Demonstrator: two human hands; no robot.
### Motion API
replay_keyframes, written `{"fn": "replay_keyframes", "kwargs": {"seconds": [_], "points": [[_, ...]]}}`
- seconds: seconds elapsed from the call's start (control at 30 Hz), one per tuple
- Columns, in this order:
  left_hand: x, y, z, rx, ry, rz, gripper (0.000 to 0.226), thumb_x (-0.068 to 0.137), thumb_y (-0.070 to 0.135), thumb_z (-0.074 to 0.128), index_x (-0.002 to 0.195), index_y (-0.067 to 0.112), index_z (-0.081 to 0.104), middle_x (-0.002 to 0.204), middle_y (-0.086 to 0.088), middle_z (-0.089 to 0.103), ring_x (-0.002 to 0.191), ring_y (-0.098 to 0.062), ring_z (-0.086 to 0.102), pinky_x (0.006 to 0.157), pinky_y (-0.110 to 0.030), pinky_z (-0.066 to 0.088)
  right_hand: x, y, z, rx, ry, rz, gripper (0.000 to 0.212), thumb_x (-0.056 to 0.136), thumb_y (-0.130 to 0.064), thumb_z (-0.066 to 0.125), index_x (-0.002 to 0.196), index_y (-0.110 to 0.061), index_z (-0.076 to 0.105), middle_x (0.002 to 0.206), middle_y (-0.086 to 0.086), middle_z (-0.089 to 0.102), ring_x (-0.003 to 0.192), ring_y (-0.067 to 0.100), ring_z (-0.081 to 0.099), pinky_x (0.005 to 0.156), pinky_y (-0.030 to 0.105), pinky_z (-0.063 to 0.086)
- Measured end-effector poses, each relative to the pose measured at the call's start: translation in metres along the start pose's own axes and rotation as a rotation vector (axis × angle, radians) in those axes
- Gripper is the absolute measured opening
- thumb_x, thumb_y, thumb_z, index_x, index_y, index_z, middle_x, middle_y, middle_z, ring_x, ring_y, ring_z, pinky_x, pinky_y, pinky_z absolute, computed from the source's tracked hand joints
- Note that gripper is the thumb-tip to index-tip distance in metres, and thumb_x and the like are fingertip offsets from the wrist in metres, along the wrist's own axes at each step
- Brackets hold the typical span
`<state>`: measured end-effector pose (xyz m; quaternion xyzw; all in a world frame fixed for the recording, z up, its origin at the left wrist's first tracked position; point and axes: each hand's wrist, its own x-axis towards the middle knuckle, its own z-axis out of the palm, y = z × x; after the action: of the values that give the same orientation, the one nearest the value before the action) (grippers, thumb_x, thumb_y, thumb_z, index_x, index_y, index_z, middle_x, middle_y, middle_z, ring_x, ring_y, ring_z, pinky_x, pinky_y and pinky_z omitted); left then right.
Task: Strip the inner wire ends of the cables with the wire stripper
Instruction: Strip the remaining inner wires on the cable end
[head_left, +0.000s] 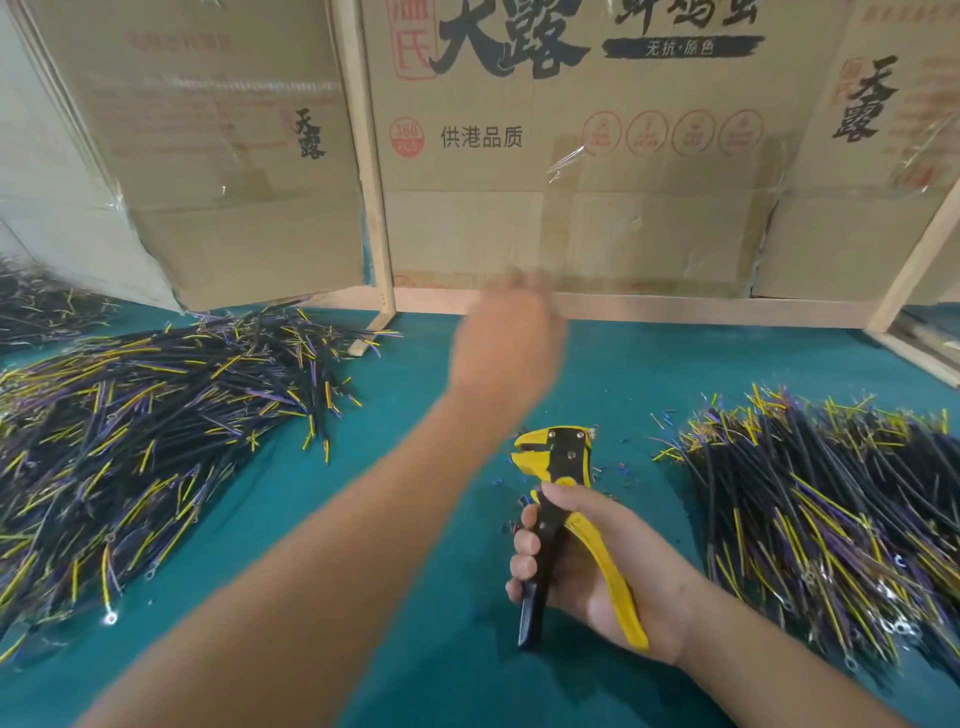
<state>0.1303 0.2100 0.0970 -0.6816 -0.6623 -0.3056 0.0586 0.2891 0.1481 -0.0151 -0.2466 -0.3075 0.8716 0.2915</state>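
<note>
Cables lie in two heaps on the green bench (467, 649): a large pile (135, 441) at the left of the frame and a second pile (831, 519) at the right, black sheaths with yellow and purple inner wires poking out. Low and centre-right, the right hand (587, 566) grips the wire stripper (558, 499) by its yellow and black handles, head pointing up-frame and holding no wire, apparently kept ready for the next cable. The left hand (511, 332) reaches up the middle of the frame, badly blurred; I cannot tell whether its fingers hold anything. Cardboard boxes (571, 156) wall off the back.
</note>
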Motion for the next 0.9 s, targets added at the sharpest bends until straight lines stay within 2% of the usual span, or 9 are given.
{"fn": "replay_keyframes", "kwargs": {"seconds": [0.07, 0.1, 0.2, 0.37, 0.47, 0.57, 0.73, 0.8, 0.9], "points": [[0.020, -0.061, -0.016, 0.128, 0.081, -0.198, 0.018, 0.095, 0.008, 0.045, 0.107, 0.003, 0.057, 0.108, -0.022, 0.062, 0.098, -0.041, 0.060, 0.070, -0.041, 0.042, 0.006, -0.003, 0.024, -0.024, -0.009, 0.149, 0.023, 0.079, -0.026, 0.077, 0.077, -0.006, 0.064, 0.073, 0.012, 0.051, 0.061, 0.028, 0.050, 0.068, 0.042, 0.054], [0.027, -0.100, -0.022, 0.181, 0.106, -0.316, 0.020, 0.094, 0.008, 0.045, 0.108, 0.001, 0.057, 0.109, -0.024, 0.063, 0.099, -0.042, 0.061, 0.070, -0.041, 0.041, 0.010, 0.001, 0.024, -0.060, -0.003, 0.128, 0.024, 0.077, -0.028, 0.076, 0.074, -0.007, 0.065, 0.071, 0.011, 0.051, 0.059, 0.028, 0.050, 0.067, 0.041, 0.054], [0.010, -0.175, -0.027, 0.308, 0.007, -0.579, 0.029, 0.091, 0.012, 0.051, 0.114, -0.002, 0.058, 0.116, -0.025, 0.064, 0.108, -0.043, 0.060, 0.082, -0.045, 0.049, 0.010, -0.002, 0.024, -0.060, 0.024, 0.138, 0.027, 0.078, -0.034, 0.071, 0.073, -0.007, 0.066, 0.070, 0.011, 0.051, 0.058, 0.027, 0.051, 0.065, 0.041, 0.054], [-0.015, -0.230, -0.009, 0.500, -0.187, -0.709, 0.034, 0.091, 0.018, 0.053, 0.121, 0.005, 0.063, 0.120, -0.016, 0.067, 0.113, -0.037, 0.062, 0.084, -0.039, 0.047, 0.006, -0.003, 0.027, -0.064, -0.015, 0.135, 0.027, 0.086, -0.032, 0.066, 0.080, -0.006, 0.062, 0.074, 0.012, 0.049, 0.062, 0.028, 0.049, 0.069, 0.043, 0.053], [-0.016, -0.226, 0.001, 0.576, -0.245, -0.653, 0.029, 0.089, 0.009, 0.053, 0.114, 0.008, 0.069, 0.114, -0.012, 0.071, 0.107, -0.033, 0.066, 0.073, -0.033, 0.043, 0.003, -0.005, 0.032, -0.066, 0.006, 0.139, 0.027, 0.087, -0.031, 0.063, 0.080, -0.006, 0.060, 0.073, 0.012, 0.048, 0.062, 0.028, 0.048, 0.069, 0.043, 0.052], [-0.015, -0.222, 0.000, 0.560, -0.246, -0.643, 0.028, 0.090, 0.008, 0.052, 0.111, 0.009, 0.070, 0.114, -0.012, 0.070, 0.106, -0.034, 0.067, 0.071, -0.033, 0.042, 0.003, -0.005, 0.031, -0.052, 0.007, 0.142, 0.026, 0.086, -0.031, 0.064, 0.081, -0.006, 0.059, 0.074, 0.012, 0.048, 0.062, 0.028, 0.048, 0.070, 0.043, 0.052], [-0.021, -0.201, -0.029, 0.224, -0.062, -0.653, 0.018, 0.092, 0.018, 0.050, 0.080, 0.006, 0.057, 0.087, -0.017, 0.060, 0.078, -0.034, 0.053, 0.068, -0.034, 0.039, 0.003, -0.005, 0.031, -0.055, 0.009, 0.137, 0.026, 0.086, -0.030, 0.066, 0.084, -0.005, 0.059, 0.075, 0.013, 0.047, 0.063, 0.029, 0.047, 0.071, 0.046, 0.051], [-0.030, -0.180, -0.041, -0.147, -0.012, -0.617, 0.029, 0.095, 0.019, 0.052, 0.075, -0.001, 0.059, 0.077, -0.020, 0.064, 0.065, -0.029, 0.051, 0.057, -0.033, 0.037, 0.004, -0.004, 0.029, -0.057, 0.006, 0.136, 0.026, 0.085, -0.030, 0.066, 0.082, -0.005, 0.060, 0.075, 0.013, 0.048, 0.063, 0.029, 0.047, 0.071, 0.045, 0.052], [-0.059, -0.135, -0.046, -0.824, -0.039, -0.558, 0.021, 0.103, 0.019, 0.050, 0.086, 0.007, 0.055, 0.074, -0.017, 0.072, 0.047, -0.019, 0.049, 0.041, -0.023, 0.035, 0.006, -0.003, 0.023, -0.058, -0.032, 0.137, 0.025, 0.085, -0.028, 0.072, 0.081, -0.005, 0.064, 0.075, 0.013, 0.050, 0.063, 0.029, 0.049, 0.072, 0.046, 0.053]]}}
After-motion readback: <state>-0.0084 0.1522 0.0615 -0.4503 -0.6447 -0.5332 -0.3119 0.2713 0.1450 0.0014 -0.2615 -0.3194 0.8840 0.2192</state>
